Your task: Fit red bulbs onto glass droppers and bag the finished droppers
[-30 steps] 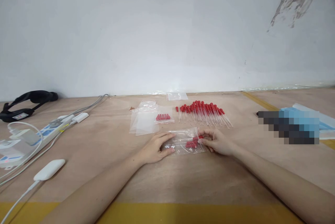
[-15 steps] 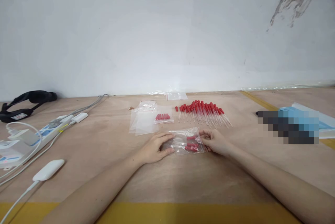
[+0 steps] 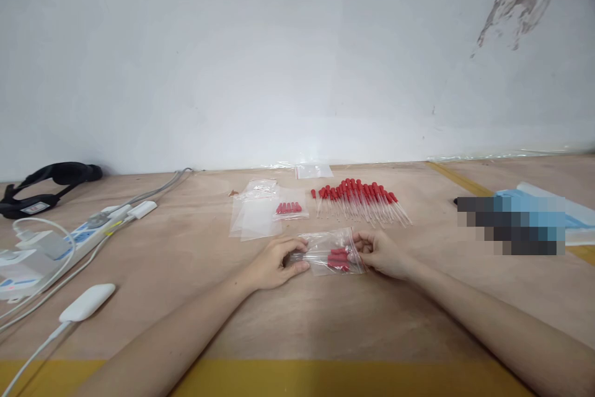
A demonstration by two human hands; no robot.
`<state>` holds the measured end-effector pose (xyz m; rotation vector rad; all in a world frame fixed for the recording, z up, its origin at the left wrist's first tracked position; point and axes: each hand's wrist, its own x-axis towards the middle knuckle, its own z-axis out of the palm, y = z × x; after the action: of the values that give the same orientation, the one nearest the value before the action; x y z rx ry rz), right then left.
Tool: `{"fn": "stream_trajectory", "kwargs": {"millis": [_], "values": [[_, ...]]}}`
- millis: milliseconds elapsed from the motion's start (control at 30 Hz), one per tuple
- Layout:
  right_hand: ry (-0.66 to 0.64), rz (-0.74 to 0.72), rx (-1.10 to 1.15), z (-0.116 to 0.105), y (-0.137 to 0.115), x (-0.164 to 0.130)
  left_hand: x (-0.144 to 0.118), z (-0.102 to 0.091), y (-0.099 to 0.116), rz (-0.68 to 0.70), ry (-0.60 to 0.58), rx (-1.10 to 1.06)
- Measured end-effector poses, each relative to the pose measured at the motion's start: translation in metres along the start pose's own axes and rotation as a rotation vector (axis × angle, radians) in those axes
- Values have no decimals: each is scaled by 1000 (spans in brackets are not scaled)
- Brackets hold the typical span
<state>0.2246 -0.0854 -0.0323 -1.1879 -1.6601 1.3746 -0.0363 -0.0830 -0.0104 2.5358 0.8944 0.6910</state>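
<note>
Clear bag (image 3: 328, 253) of red-capped droppers, both hands pinching its ends, left (image 3: 274, 262), right (image 3: 382, 253)

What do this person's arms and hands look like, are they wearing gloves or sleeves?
No gloves and no sleeves show. Both forearms are bare as far as the picture's lower edge, and the left hand and right hand are bare too. No watch, ring, bracelet or other marking shows on them from this view.
</note>
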Motion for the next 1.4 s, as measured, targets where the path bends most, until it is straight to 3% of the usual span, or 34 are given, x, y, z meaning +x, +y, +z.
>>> {"fn": "stream_trajectory", "kwargs": {"millis": [100, 167, 333, 433, 633, 833, 1000, 1167, 1267, 1400], "values": [[0, 92, -54, -11, -4, 2, 0, 1, 0, -1, 0, 19], [109, 106, -153, -21, -9, 6, 0, 2, -1, 3, 2, 57], [419, -208, -705, -29, -31, 35, -2, 6, -4, -17, 36, 144], [487, -186, -892, -17, -41, 66, -3, 6, -5, -32, 39, 143], [564, -4, -888, 6, -39, 135, -3, 5, -4, -30, 34, 123], [578, 110, -823, 4, -37, 163, -3, 5, -6, -11, 39, 111], [586, 72, -728, -8, -50, 148, -3, 5, -5, -23, 30, 110], [606, -68, -564, -29, -45, 89, -3, 4, -4, -33, 21, 105], [728, -195, -212, -40, -29, 48, -3, 4, -4, -36, 21, 114], [728, -156, 65, -37, -6, 18, -2, 5, -5, -34, 30, 124]]}}
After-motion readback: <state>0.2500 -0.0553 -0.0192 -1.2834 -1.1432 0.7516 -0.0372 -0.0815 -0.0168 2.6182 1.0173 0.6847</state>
